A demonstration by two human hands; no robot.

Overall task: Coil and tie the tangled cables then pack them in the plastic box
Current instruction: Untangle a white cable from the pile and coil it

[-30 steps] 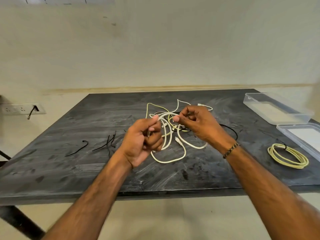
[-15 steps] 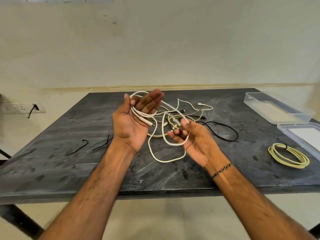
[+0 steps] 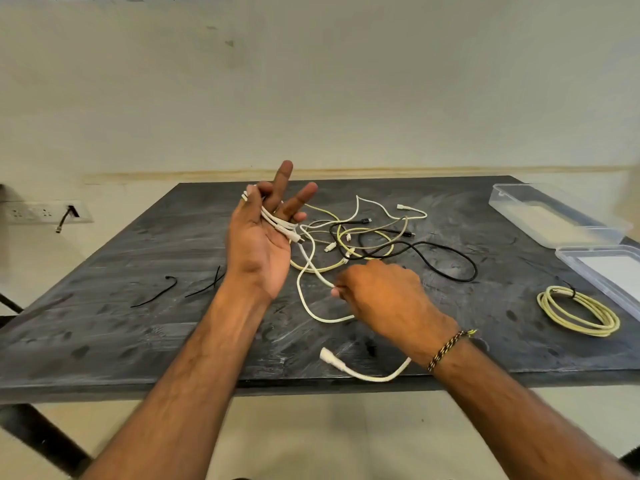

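Right hand lowered (pinching), one white cable

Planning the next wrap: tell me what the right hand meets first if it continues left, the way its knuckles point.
Probably the left forearm; the right hand pinches the white cable, though depth is unclear.

Right hand lower, white cable pulled taut.
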